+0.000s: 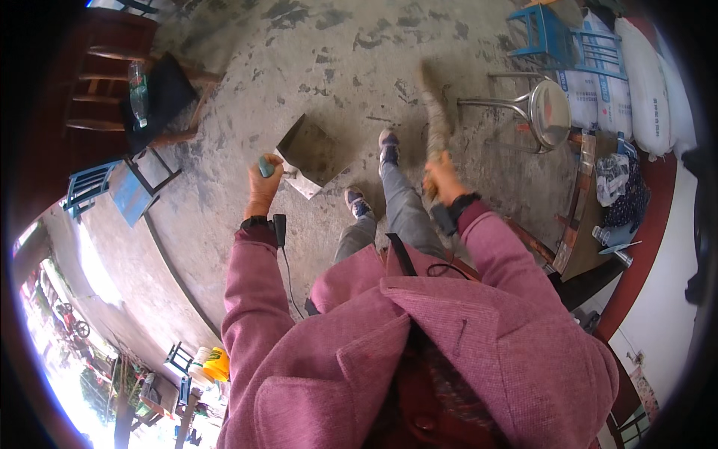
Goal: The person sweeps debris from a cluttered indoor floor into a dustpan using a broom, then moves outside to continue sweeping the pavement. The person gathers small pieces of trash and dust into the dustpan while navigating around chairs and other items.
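My left hand (262,188) is closed around the greenish handle end of a dustpan (313,150). The pan's dark, boxy scoop is beside my left shoe, with a pale panel on the side nearest me. In my right hand (446,179) is the handle of a broom (435,116), which reaches away from me over the floor. Its far end is smeared by motion, so I cannot tell whether it touches the concrete. Both wrists wear dark bands, and my two feet stand between the dustpan and the broom.
At right stand a round metal stool (550,114), a blue chair (540,31) and white sacks (649,97). A wooden chair (112,78) bearing a plastic bottle (138,93) is at left, beside a small blue chair (133,191). The concrete floor (359,67) has dark patches.
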Demonstrator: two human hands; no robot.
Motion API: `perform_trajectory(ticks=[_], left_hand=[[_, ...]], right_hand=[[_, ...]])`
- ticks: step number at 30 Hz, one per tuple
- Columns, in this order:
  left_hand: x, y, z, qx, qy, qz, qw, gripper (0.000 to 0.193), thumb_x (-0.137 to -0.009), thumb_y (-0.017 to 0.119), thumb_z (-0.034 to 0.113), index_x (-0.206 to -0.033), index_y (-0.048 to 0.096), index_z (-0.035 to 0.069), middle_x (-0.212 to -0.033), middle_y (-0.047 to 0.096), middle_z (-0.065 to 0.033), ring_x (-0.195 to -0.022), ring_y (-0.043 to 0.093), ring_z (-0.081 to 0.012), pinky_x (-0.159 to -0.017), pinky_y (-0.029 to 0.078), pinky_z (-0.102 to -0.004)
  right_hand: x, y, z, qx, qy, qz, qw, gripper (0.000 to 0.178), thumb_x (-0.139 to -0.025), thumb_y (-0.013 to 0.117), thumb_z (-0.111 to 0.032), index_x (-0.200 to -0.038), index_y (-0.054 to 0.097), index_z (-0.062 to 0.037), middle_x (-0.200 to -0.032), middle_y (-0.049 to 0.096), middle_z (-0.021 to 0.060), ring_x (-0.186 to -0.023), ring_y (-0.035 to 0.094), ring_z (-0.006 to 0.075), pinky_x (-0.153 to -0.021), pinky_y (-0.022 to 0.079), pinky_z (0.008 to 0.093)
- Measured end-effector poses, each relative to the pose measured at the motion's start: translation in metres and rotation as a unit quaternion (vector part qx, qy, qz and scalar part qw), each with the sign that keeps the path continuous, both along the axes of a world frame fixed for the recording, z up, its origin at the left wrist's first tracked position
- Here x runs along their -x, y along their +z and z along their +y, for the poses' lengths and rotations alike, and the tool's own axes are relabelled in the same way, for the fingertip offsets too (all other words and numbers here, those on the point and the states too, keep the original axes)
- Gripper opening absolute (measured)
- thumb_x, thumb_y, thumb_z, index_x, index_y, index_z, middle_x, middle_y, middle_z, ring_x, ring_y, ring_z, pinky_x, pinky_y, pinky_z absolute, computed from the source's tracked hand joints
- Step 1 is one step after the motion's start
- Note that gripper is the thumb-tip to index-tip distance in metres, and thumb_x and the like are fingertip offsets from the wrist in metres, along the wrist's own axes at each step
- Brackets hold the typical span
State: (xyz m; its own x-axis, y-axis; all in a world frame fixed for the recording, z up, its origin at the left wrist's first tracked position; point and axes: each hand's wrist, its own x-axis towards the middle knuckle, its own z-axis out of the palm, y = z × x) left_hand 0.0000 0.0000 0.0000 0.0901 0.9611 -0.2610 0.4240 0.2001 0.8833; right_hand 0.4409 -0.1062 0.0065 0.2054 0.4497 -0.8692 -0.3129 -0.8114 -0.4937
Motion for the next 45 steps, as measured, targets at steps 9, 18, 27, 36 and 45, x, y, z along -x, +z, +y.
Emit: perform_trajectory(ticks=[9, 18, 27, 36, 45], left_hand=[[0.003, -0.011, -0.044, -0.019, 0.032, 0.025, 0.999, 0.006, -0.075, 0.061, 0.004, -0.080, 0.063, 0.003, -0.073, 0.063, -0.0021, -0.068, 0.056, -0.0090, -0.064, 0.047, -0.0260], [0.041, -0.005, -0.104, -0.021, 0.072, 0.016, 0.997, 0.007, -0.076, 0.064, 0.002, -0.082, 0.063, 0.005, -0.073, 0.060, 0.0022, -0.069, 0.053, -0.0058, -0.063, 0.045, -0.0247], [0.093, -0.002, -0.196, 0.026, 0.215, 0.004, 0.976, 0.010, -0.078, 0.062, -0.002, -0.084, 0.063, 0.005, -0.077, 0.059, 0.0026, -0.073, 0.052, -0.0067, -0.067, 0.043, -0.0223], [0.129, -0.020, -0.223, 0.089, 0.295, 0.005, 0.951, 0.009, -0.077, 0.064, 0.004, -0.086, 0.064, 0.006, -0.078, 0.059, 0.0020, -0.074, 0.054, -0.0094, -0.070, 0.044, -0.0250], [0.127, -0.011, -0.269, 0.054, 0.232, 0.015, 0.971, 0.010, -0.077, 0.064, 0.002, -0.086, 0.064, 0.006, -0.074, 0.060, 0.0019, -0.071, 0.055, -0.0074, -0.068, 0.045, -0.0238]], right_hand=[[0.049, 0.139, -0.040, 0.111, 0.216, 0.117, 0.963, 0.072, -0.082, 0.055, -0.009, -0.147, 0.024, -0.0094, -0.069, 0.052, 0.0038, -0.048, 0.049, 0.0098, -0.041, 0.042, 0.0241], [0.047, 0.143, 0.047, -0.001, 0.235, 0.006, 0.972, 0.077, -0.082, 0.054, -0.010, -0.149, 0.016, -0.0107, -0.069, 0.053, 0.0058, -0.050, 0.050, 0.0126, -0.043, 0.046, 0.0289], [0.117, -0.005, 0.166, -0.154, 0.216, 0.019, 0.964, 0.063, -0.078, 0.055, -0.009, -0.136, 0.030, -0.0045, -0.082, 0.051, 0.0085, -0.056, 0.053, 0.0188, -0.047, 0.045, 0.0333], [0.156, 0.047, -0.003, -0.050, 0.679, -0.112, 0.724, 0.081, -0.075, 0.055, -0.014, -0.147, 0.020, -0.0076, -0.087, 0.063, 0.0273, -0.070, 0.063, 0.0348, -0.063, 0.049, 0.0404], [0.074, 0.132, 0.011, 0.097, 0.532, -0.022, 0.841, 0.075, -0.079, 0.054, -0.011, -0.147, 0.024, -0.0076, -0.071, 0.055, 0.0063, -0.044, 0.049, 0.0120, -0.038, 0.041, 0.0280]])
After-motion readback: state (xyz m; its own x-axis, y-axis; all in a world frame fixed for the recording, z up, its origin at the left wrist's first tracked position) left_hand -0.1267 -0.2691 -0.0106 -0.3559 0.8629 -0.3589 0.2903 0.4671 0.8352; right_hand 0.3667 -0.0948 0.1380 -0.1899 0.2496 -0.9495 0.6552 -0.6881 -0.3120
